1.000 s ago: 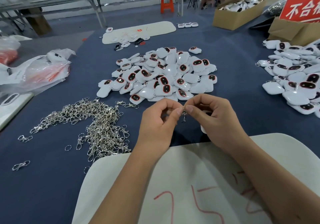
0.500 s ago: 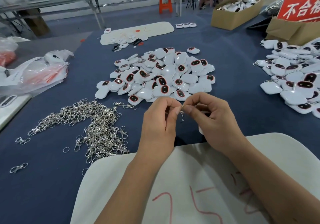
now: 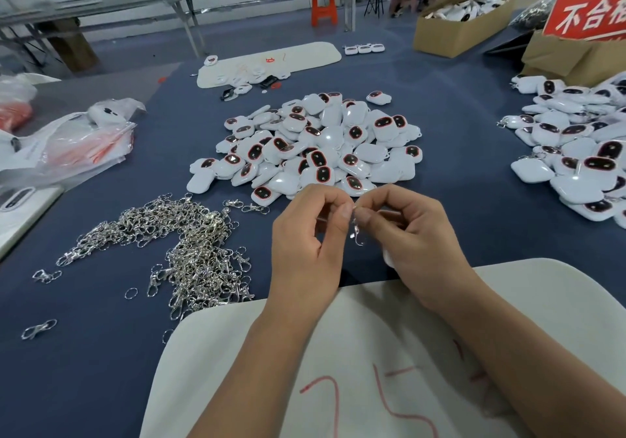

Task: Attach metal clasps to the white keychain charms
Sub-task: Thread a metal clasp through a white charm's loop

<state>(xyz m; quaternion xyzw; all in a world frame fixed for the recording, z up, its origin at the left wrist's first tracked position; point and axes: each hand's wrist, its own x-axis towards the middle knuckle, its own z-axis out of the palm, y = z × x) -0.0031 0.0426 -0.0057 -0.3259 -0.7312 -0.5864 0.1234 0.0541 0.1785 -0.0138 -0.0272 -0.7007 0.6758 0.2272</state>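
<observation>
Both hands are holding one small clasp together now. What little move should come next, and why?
Probably keep working the clasp onto the white charm tucked under the right hand. The left hand and right hand pinch its top between fingertips and it hangs loose, so the join looks unfinished. Whether its ring has caught the charm's loop is hidden.

1. A dark blue surface (image 3: 457, 105) fills the foreground.
2. A long metal-framed bench (image 3: 189, 0) spans the back.
3. An orange stool (image 3: 324, 3) stands on the grey-blue floor (image 3: 257, 33).
</observation>
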